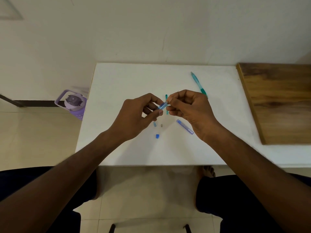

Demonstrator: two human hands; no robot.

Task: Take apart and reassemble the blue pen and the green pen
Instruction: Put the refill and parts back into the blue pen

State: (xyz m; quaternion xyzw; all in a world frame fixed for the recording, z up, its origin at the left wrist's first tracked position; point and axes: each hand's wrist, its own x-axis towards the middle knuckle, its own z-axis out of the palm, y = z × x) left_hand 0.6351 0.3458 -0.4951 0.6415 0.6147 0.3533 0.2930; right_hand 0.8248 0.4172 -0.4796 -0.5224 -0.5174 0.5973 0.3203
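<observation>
Here, the green pen (199,84) lies whole toward the far right corner of the desk (127,78), its lower tip hidden behind the right hand (190,111). A thin teal refill (166,105) lies near the desk's middle, partly behind the fingers. Toward the near edge sit a small pale blue piece (154,124), a tiny grey spring (161,125) and a blue cap (157,136); a clear blue barrel section (185,126) lies just beside the right wrist. The desk is white, set against a cream wall, with a wooden board (277,101) along its right edge. A purple water bottle (72,102) stands on the tiled floor by the left edge. The left hand (136,116) holds a blue pen piece (162,105) in a narrow grip, thumb and fingers curled round it. The right hand's fingertips pinch its upper end.
</observation>
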